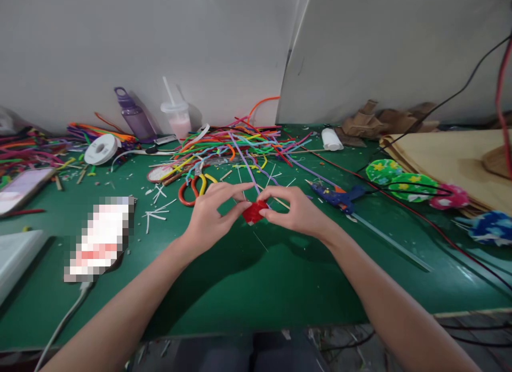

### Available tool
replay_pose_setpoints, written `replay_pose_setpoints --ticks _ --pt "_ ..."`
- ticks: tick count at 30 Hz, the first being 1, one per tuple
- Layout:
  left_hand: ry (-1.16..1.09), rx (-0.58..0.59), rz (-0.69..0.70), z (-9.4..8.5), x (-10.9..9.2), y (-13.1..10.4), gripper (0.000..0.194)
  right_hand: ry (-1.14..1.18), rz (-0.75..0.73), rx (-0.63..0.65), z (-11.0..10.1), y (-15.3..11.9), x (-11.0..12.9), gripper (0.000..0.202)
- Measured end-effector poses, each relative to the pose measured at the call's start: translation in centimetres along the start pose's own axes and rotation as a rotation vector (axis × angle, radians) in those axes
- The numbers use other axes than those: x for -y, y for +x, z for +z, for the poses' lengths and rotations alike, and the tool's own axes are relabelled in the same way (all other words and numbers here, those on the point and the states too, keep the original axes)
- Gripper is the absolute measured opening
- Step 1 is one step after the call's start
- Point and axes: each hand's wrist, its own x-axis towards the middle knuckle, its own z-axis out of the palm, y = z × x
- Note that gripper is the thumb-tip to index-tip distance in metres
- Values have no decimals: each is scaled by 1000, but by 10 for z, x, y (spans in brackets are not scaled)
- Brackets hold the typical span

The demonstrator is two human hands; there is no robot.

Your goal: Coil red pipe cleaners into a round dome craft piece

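Observation:
Between my two hands is a small red piece [252, 213], perhaps of cloth or felt, with a pale spot at its lower edge. My left hand [216, 212] pinches its left side between thumb and finger, the forefinger stretched out above. My right hand [295, 211] pinches its right side with thumb and bent forefinger. A purple pipe cleaner [245, 161] slants down to just behind the fingers; whether it touches the red piece I cannot tell. Scissors with red and yellow handles [196, 186] lie beyond my left hand. A blue glue gun [340, 197] lies to the right of my right hand.
Colourful pipe cleaners [224, 143] are heaped along the wall. Behind them stand a purple bottle [138, 119] and a cup with a straw [177, 119]. White scraps [156, 212], a ribbon spool [102, 149] and a phone [26, 188] lie left; patterned cloth pieces [414, 186] and a red cable [424, 231] lie right.

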Motion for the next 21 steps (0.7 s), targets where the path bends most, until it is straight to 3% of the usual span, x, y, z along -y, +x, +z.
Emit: replay_pose_setpoints --ticks 3,10,18,21 --pt "23 -68 -52 2 1 -2 23 -86 -34 -94 4 1 -6 7" --pt "-206 -15 -336 2 0 -2 24 -69 -8 -128 6 1 -6 7" --pt "-145 -13 -265 3 4 -4 25 99 116 -54 0 2 -2 17" --pt "-103 -17 -186 3 4 -4 24 204 164 -105 -2 4 -1 22"
